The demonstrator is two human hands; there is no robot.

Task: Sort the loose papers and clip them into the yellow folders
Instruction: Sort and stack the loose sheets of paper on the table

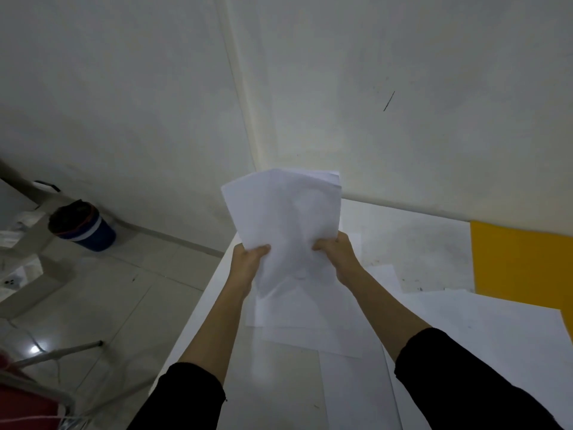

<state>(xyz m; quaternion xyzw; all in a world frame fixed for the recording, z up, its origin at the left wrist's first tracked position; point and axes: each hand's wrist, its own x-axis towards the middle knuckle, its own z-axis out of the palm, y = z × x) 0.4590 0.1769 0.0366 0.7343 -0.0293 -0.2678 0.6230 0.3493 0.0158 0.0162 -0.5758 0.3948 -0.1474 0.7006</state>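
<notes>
**Sheaf held in both hands, folder off to the right**

Nearest the camera, two forearms in black sleeves (465, 377) reach out over a white table (428, 243). Loose sheets (483, 333) lie flat on it, overlapping each other, some directly beneath the hands and more spreading toward the right edge of the view.

Above them, both hands grip one sheaf of papers (282, 215) by its near end. The left hand (248, 260) has its thumb curled over the front of the sheaf at the lower left. The right hand (336, 251) has its fingers curled round the lower right edge. The sheaf is lifted off the table, its long axis running up and away from the person. The sheets are not squared, and their far corners fan apart slightly. Whether anything is printed on them cannot be told.

Farther out and well to the right, a yellow folder (521, 262) lies flat on the table against the wall, its near edge tucked under the loose sheets. It is clearly apart from the sheaf, and the right hand is the nearer one to it. So the sheaf would probably have to travel rightward, likely after being tapped into line. No clip can be seen.

Beyond the table's left edge, a blue bin (88, 231) with a dark liner stands on the tiled floor.
</notes>
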